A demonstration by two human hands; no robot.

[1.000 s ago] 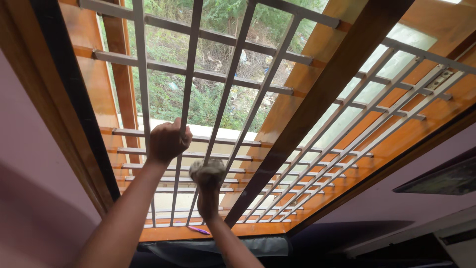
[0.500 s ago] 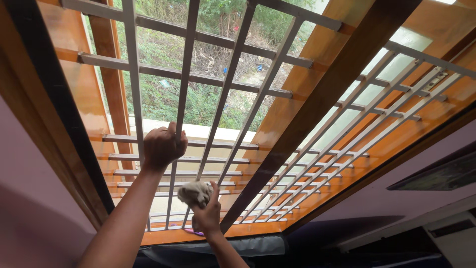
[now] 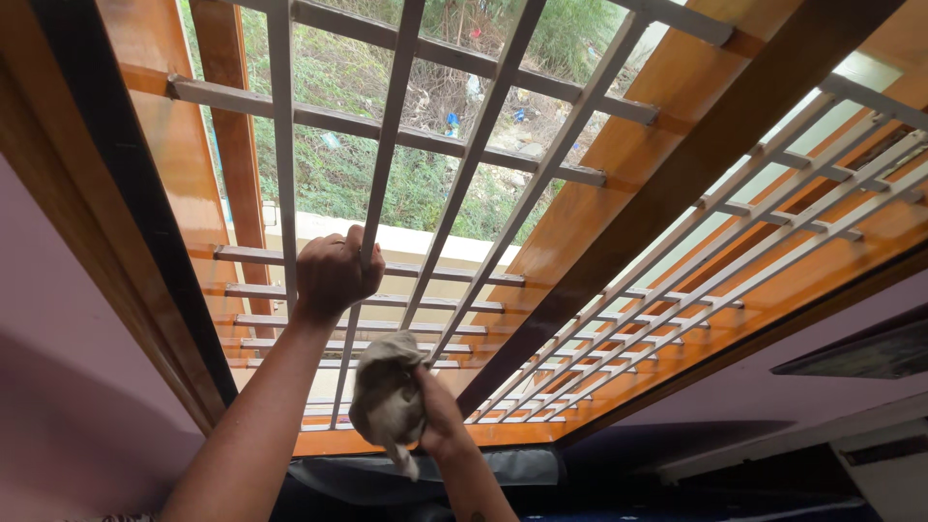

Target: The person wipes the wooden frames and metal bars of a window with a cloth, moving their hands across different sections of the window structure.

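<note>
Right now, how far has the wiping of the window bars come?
Nothing shows which bars are already wiped; no difference between them can be seen. In hand: the left hand grips an upright bar, and the right hand presses a grey cloth against the lower grille. The right-side bars are untouched.

Pale grey metal window grille (image 3: 454, 193), painted matt, flat smooth bars. Glossy varnished wooden frame (image 3: 619, 213), orange-brown, bright with reflected light; darker brown on the central post. Soft, crumpled cloth (image 3: 387, 401), dull grey-beige, matt and limp, bunched in the right hand (image 3: 440, 411). Bare left hand (image 3: 333, 271) wrapped round one metal bar. Matt mauve wall (image 3: 58, 387), evenly painted. Below the sill, a dark sheet (image 3: 435, 478) with a slight sheen, possibly plastic, hard to tell.
</note>
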